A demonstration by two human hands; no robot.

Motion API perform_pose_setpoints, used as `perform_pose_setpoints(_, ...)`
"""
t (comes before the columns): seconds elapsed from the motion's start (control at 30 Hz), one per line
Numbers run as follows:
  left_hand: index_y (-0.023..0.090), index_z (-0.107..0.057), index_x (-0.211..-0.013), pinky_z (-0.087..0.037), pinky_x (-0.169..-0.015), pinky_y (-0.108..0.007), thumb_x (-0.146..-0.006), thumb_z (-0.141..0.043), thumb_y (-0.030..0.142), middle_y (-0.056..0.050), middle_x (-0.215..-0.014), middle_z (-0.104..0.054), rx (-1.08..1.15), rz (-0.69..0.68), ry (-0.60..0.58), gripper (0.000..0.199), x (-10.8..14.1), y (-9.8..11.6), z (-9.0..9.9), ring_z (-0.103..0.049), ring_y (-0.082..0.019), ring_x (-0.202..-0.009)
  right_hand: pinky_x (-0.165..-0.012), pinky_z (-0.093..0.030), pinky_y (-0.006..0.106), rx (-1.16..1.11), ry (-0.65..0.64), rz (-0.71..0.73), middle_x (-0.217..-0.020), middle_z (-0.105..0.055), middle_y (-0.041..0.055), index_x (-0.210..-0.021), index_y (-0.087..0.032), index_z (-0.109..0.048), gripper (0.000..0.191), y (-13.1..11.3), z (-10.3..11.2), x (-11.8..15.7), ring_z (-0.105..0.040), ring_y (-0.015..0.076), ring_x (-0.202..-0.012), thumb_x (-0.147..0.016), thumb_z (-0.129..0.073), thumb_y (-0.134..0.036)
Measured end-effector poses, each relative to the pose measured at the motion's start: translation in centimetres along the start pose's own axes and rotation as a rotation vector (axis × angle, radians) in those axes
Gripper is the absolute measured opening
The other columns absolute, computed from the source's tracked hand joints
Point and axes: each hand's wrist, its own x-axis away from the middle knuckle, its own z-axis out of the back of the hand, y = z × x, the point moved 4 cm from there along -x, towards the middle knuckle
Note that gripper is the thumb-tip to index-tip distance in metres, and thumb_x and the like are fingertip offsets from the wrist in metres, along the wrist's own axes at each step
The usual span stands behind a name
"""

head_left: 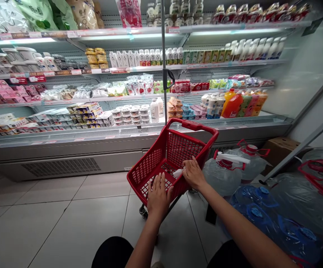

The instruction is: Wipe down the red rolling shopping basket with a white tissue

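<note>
A red plastic shopping cart [150, 173] stands tilted in view in front of the refrigerated case, its handle toward the case. My left hand [158, 195] lies at the cart's near rim, fingers stretched out toward the basket, with nothing held. Farther right, my right hand [193, 173] rests on the cart's right rim with its fingers bent over it. A small white object [177, 172] shows beside the fingertips of my right hand, at the rim; what it is cannot be made out. Apart from that, the visible part of the basket shows its red lattice floor.
A long refrigerated case [117, 158] with shelves of dairy goods and drinks spans the back. Clear water jugs [223, 178] with red handles and blue-tinted jugs [255, 214] stand on the right, near a cardboard box [281, 145]. Tiled floor [47, 223] lies left.
</note>
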Motion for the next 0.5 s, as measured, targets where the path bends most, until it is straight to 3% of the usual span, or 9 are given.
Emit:
perform_pose_setpoints(0.17,0.02,-0.031,-0.164,-0.038,-0.122,-0.055,-0.108,-0.034,0.05,-0.011,-0.163,-0.046,-0.015,-0.016,0.023,0.064,0.0,0.1,-0.2,-0.047,-0.028,-0.148,-0.127,-0.025,0.059,-0.022,0.015,-0.056,-0.095,-0.063,0.0032,-0.101,-0.025,-0.045,0.004,0.4,-0.1,-0.7,-0.065,0.0233,-0.093,-0.101,-0.041,-0.024)
perform_pose_setpoints(0.3,0.021,-0.031,-0.164,-0.039,-0.121,-0.054,-0.107,-0.036,0.051,-0.011,-0.162,-0.047,-0.024,-0.021,0.038,0.064,0.1,0.0,-0.1,-0.048,-0.028,-0.147,-0.127,-0.025,0.058,-0.041,0.001,-0.061,-0.087,-0.066,0.0009,-0.095,-0.026,-0.05,0.015,0.3,0.5,-0.6,-0.067,0.0219,-0.089,-0.106,-0.042,-0.031)
perform_pose_setpoints(0.4,0.02,-0.032,-0.163,-0.04,-0.121,-0.054,-0.107,-0.036,0.052,-0.011,-0.162,-0.047,-0.03,-0.023,0.046,0.064,0.3,-0.1,0.0,-0.047,-0.027,-0.148,-0.128,-0.021,0.057,-0.073,-0.04,0.001,-0.098,-0.073,0.002,-0.099,-0.025,-0.061,0.024,0.1,1.6,0.2,-0.069,0.0212,-0.105,-0.109,-0.04,-0.034)
perform_pose_setpoints(0.5,0.019,-0.035,-0.162,-0.039,-0.121,-0.053,-0.107,-0.036,0.052,-0.011,-0.162,-0.047,-0.031,-0.028,0.049,0.064,0.6,-0.2,0.0,-0.047,-0.027,-0.148,-0.129,-0.018,0.057,-0.064,-0.077,0.129,-0.136,-0.07,0.0029,-0.121,-0.028,-0.068,0.03,0.4,2.7,1.5,-0.056,0.0236,-0.137,-0.109,-0.041,-0.033)
